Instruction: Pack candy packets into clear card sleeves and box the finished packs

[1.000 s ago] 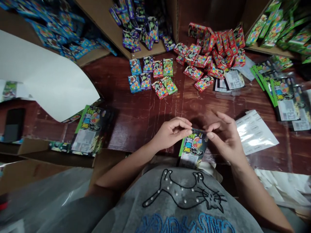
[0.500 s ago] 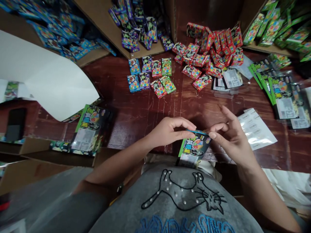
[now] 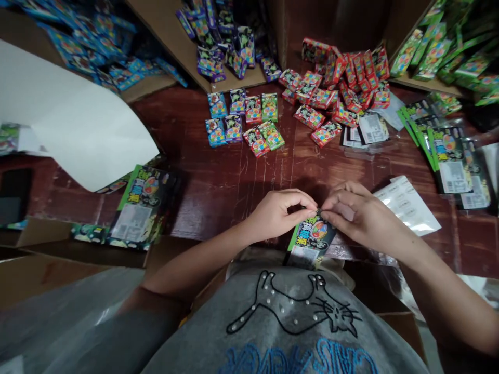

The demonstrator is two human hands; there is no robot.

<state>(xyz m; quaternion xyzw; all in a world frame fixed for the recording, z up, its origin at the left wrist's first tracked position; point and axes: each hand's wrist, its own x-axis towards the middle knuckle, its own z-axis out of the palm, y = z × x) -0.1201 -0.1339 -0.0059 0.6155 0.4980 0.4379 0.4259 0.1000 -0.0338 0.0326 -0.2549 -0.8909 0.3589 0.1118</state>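
Note:
Close against my shirt is a black and green candy packet [image 3: 312, 236] with coloured lettering and a pale label low on its front. My left hand [image 3: 283, 215] pinches its top edge between thumb and fingers. From the other side my right hand [image 3: 353, 210] has its thumb and fingertips closed at the same edge, touching the left fingertips. The fingers cover the packet's top. Beyond the hands, small blue, purple, red and green candy boxes [image 3: 253, 109] lie in a neat group on the dark red table [image 3: 218, 187].
Loose red boxes [image 3: 331, 93] are heaped at the back. Cartons of blue [image 3: 109, 57], purple [image 3: 226, 47] and green boxes [image 3: 440, 47] stand around. More packets lie right [image 3: 452, 161] and left [image 3: 138, 208]. A sticker sheet [image 3: 409, 205] lies beside my right hand; white card [image 3: 89, 119] curves at left.
My right hand has moved left, and its spread fingers have closed on the packet's top edge. The blue strip that showed there is now covered. My left hand keeps its pinch.

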